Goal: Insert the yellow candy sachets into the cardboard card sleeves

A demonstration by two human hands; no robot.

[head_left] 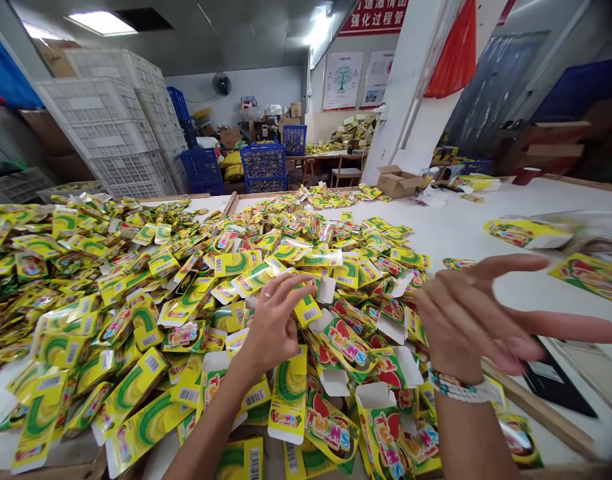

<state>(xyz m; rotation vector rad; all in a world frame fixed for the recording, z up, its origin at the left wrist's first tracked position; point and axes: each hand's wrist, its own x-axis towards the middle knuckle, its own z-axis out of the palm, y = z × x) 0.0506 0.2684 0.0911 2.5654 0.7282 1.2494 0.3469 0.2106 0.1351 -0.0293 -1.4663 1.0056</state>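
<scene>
Left grip [273,320]: open, fingers loosely curved just above the cards, holding nothing.
Right grip [466,320]: open, fingers spread, beside the pile, holding nothing; beaded bracelet [459,388] at the wrist.
TWINS cards [331,427]: yellow-green printed packaging cards, heaped under both hands on the tabletop [461,227].
Background: white plastic crates [111,127], blue crates [263,163].

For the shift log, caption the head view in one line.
Left hand and beaded-bracelet right hand open above a heap of yellow-green packets on a white table.
</scene>
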